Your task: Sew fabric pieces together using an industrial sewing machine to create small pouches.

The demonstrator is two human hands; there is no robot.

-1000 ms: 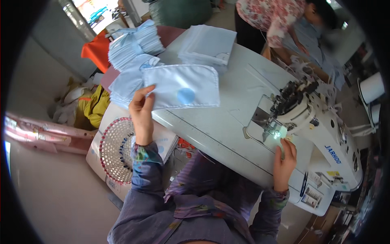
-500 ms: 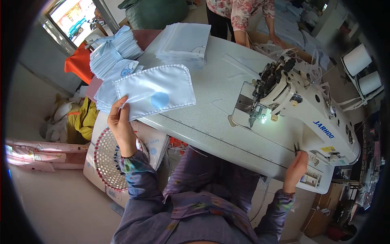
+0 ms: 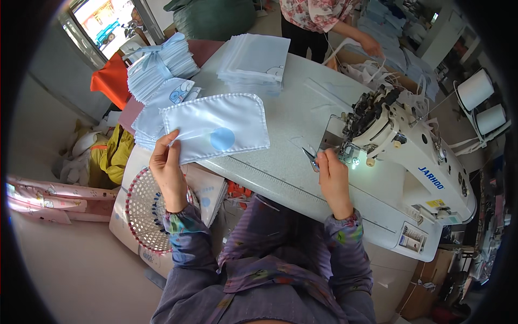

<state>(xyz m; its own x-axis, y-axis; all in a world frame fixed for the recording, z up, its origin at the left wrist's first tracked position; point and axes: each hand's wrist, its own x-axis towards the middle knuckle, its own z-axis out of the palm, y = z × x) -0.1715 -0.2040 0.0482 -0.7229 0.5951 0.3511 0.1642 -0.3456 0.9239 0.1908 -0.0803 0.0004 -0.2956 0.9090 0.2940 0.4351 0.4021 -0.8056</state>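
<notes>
My left hand (image 3: pixel 168 174) pinches the lower left corner of a white stitched cloth piece (image 3: pixel 197 121) between thumb and fingers. This piece is glossy and roughly rectangular, with rounded corners and one pale blue dot, and it is held over the table's left part. A small pair of thread snips (image 3: pixel 311 158) points left from my right hand (image 3: pixel 334 181), whose fingers are closed on it. That hand is over the table, just in front of the sewing machine (image 3: pixel 399 143). A gap separates the snips from the cloth.
Behind the cloth lie a stack of pale cloth pieces (image 3: pixel 259 56) and a tied bundle (image 3: pixel 156 70). A woven basket (image 3: pixel 135 216) stands below my left forearm. Across the table (image 3: pixel 286 119), a person in a floral top (image 3: pixel 315 15) handles white strips. Thread cones (image 3: pixel 475 90) stand at right.
My right hand has moved left with the snips, from the table's right end to near the machine's needle area. The cloth in my left hand has barely shifted in the picture.
</notes>
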